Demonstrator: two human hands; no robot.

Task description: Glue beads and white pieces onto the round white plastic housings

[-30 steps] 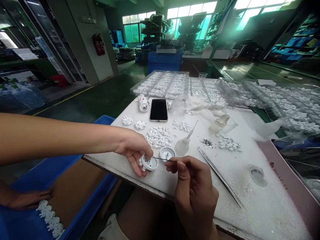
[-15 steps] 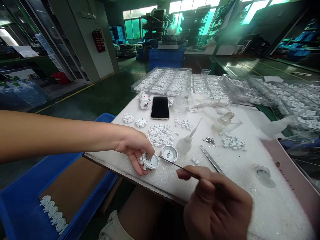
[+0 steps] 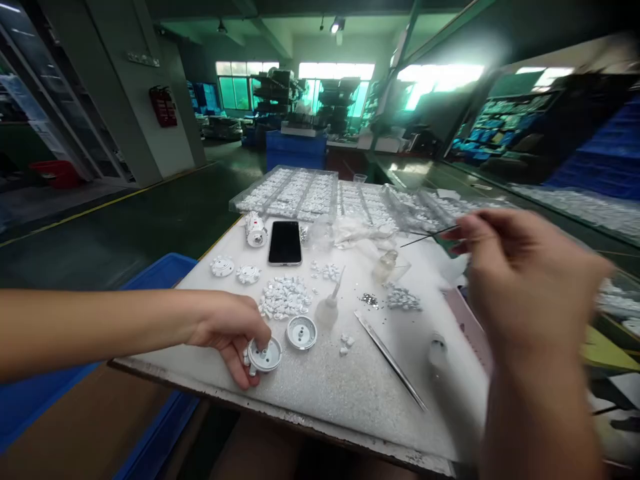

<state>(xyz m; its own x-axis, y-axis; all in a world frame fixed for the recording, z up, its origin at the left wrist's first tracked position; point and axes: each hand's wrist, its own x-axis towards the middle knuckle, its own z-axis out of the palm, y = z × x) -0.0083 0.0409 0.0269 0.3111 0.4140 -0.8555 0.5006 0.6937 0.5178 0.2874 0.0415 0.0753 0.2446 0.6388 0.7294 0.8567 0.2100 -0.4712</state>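
Note:
My left hand (image 3: pixel 231 333) grips a round white plastic part (image 3: pixel 269 360) at the table's near edge, thumb pressed inside and fingers beneath. Beside it lies a second round white part (image 3: pixel 302 328), hollow side up. Raised over the right side of the table, my right hand (image 3: pixel 530 287), a little blurred, pinches a thin dark rod (image 3: pixel 420 240) that points left. The rod's tip is near a small glass bottle (image 3: pixel 385 265). Between the hands stand a squeeze bottle with a thin spout (image 3: pixel 327 311) and metal tweezers (image 3: pixel 390 360) lying flat.
Small white pieces (image 3: pixel 285 297) are heaped on the white table, near dark metal bits (image 3: pixel 370 301) and another pile (image 3: pixel 403 298). A phone (image 3: pixel 285 243) and a white assembly (image 3: pixel 255 231) lie farther back, before clear trays (image 3: pixel 287 190). A blue bin (image 3: pixel 165 270) sits left below.
My right hand has lifted the rod away from the round parts, up and to the right. My left hand still holds its part. The camera view has turned rightward and up.

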